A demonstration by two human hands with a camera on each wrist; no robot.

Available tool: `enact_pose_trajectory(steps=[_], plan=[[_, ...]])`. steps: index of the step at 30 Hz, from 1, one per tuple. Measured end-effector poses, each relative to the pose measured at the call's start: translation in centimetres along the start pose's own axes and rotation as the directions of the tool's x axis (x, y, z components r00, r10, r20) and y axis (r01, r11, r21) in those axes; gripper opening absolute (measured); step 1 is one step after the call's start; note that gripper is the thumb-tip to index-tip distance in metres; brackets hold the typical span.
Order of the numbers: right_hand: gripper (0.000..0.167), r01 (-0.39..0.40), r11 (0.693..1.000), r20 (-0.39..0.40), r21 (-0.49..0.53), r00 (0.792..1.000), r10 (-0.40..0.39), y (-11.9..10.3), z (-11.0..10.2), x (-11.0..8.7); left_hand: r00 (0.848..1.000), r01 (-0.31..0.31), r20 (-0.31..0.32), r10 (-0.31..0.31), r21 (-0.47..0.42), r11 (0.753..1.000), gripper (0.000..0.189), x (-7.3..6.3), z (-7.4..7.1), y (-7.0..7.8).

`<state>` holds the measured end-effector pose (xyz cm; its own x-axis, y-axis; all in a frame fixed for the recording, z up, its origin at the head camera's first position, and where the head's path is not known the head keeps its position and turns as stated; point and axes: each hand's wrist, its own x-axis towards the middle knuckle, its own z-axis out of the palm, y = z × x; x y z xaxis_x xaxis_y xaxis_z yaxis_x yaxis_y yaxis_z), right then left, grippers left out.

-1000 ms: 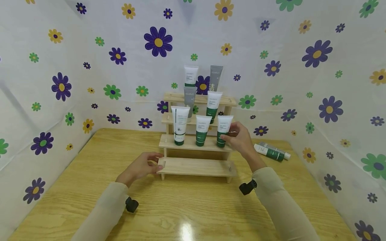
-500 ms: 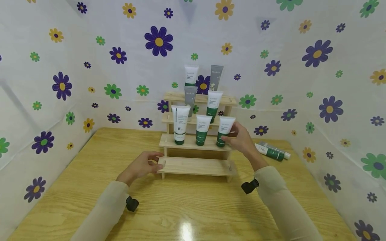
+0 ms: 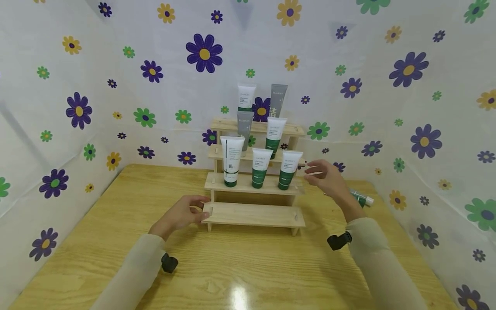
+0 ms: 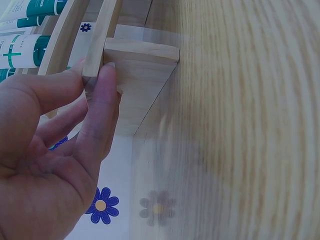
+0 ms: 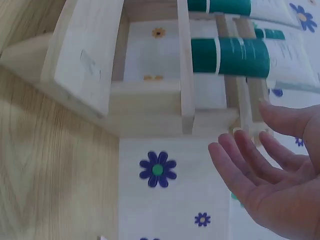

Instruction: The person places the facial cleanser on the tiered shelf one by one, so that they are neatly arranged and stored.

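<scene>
A stepped wooden display rack (image 3: 253, 215) stands on the table. My left hand (image 3: 181, 215) pinches the left end of its lowest shelf between thumb and fingers, as the left wrist view (image 4: 55, 135) also shows. My right hand (image 3: 329, 181), fingers relaxed and holding nothing, is just right of a white and green squeeze tube (image 3: 288, 170). That tube stands on its cap at the right end of the second shelf from the bottom. Beside it stand a similar small tube (image 3: 261, 168) and a taller white tube (image 3: 231, 161). In the right wrist view, a gap shows between my fingers and the tube (image 5: 235, 56).
On the upper shelves stand a grey tube (image 3: 244, 127), a white and green tube (image 3: 274, 135), another white one (image 3: 246, 97) and another grey one (image 3: 278, 98). More tubes (image 3: 362, 199) lie on the table at right, partly hidden by my right hand. Flowered cloth (image 3: 162, 137) surrounds the table.
My right hand has let go of the right-hand tube and drawn away to the right, after shifting that tube slightly right. My left hand stays on the rack.
</scene>
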<state>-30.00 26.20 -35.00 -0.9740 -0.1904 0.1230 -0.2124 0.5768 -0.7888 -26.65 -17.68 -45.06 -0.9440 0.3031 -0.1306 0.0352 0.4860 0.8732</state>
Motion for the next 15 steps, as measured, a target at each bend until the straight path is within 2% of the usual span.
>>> enact_pose_trajectory(steps=[4, 8, 11, 15], plan=[[0.051, 0.012, 0.998, -0.042, -0.056, 0.999, -0.014, 1.4, -1.1, -0.2, 1.0, 0.006, 0.001, -0.006, -0.003, 1.0, 0.052, -0.1, 0.0, 0.0], [0.047, -0.019, 0.992, -0.078, -0.126, 0.997, 0.009, 2.6, -1.8, -0.3, 1.0, 0.006, 0.002, -0.006, -0.01, 1.0, 0.051, -0.1, 0.0, -0.2], [0.045, -0.05, 0.984, -0.085, -0.171, 0.996, 0.036, 3.5, -2.4, -0.4, 1.0, 0.004, 0.002, -0.003, -0.015, 1.0, 0.051, 0.0, 0.0, -0.3], [0.045, -0.074, 0.981, -0.069, -0.18, 0.996, 0.062, 4.7, -3.1, -0.7, 1.0, -0.005, 0.003, 0.005, -0.017, 1.0, 0.051, 0.0, 0.0, -0.3]])
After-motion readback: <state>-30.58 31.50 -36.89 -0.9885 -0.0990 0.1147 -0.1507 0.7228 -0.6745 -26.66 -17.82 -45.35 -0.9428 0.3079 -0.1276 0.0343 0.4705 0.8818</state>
